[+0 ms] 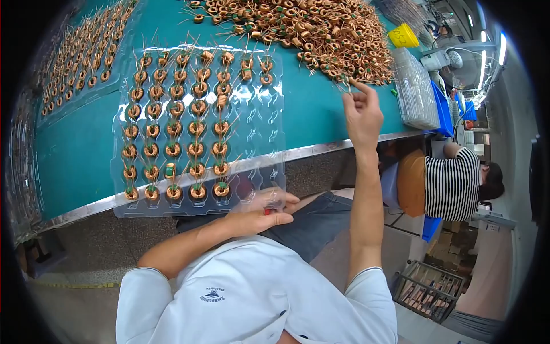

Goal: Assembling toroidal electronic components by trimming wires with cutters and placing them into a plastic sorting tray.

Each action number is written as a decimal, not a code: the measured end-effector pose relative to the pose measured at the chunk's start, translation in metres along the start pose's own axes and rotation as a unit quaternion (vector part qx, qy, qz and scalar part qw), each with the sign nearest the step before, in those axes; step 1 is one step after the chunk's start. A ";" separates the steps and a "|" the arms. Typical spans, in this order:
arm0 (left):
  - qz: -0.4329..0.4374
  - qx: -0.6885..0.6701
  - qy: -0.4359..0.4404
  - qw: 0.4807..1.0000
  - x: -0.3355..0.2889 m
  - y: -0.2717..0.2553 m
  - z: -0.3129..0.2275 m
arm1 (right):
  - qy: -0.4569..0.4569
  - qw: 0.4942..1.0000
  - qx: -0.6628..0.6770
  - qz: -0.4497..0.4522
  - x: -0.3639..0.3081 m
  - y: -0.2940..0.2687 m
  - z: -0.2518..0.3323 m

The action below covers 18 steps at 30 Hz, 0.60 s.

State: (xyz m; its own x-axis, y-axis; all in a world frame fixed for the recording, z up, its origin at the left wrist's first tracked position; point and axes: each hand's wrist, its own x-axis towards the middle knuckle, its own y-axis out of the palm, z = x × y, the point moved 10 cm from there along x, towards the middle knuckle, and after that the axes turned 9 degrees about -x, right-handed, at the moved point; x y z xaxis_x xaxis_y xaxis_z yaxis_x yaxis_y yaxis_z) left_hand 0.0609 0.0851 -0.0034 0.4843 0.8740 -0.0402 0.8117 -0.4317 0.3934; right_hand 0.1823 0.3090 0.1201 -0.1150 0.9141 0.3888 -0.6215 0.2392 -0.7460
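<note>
Nearest, by the near right corner of a clear plastic pocketed tray [260, 129], a bare left hand [259, 211], thumb and fingers parted; cannot tell whether holding anything. In the tray, columns of copper-wound ring coils [151, 150], with vacant pockets toward the right. Farther, over the teal tabletop [312, 120], a bare right hand [363, 112], thumb and forefinger narrowly apart; cannot tell whether gripping a lead. Just beyond these fingertips, a broad heap of loose copper-wound coils [326, 34], long axis running left to right, nearer the right hand than the left.
</note>
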 end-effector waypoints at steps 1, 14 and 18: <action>-0.011 0.005 0.006 1.000 0.001 -0.001 0.004 | 0.019 0.998 0.062 -0.019 -0.012 -0.011 -0.009; -0.060 -0.033 -0.015 0.998 0.047 0.035 0.012 | 0.219 0.869 0.371 0.243 -0.238 -0.014 -0.043; -0.080 0.060 0.008 0.995 0.048 0.043 0.027 | 0.211 0.889 0.335 0.230 -0.257 -0.014 -0.052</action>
State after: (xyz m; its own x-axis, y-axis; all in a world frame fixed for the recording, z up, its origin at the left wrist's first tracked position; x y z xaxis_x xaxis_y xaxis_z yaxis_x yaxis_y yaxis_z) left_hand 0.1277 0.1028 -0.0133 0.3417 0.9366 -0.0773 0.9114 -0.3101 0.2706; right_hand 0.2612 0.0879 0.0025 -0.2631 0.9402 -0.2163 -0.9222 -0.3109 -0.2301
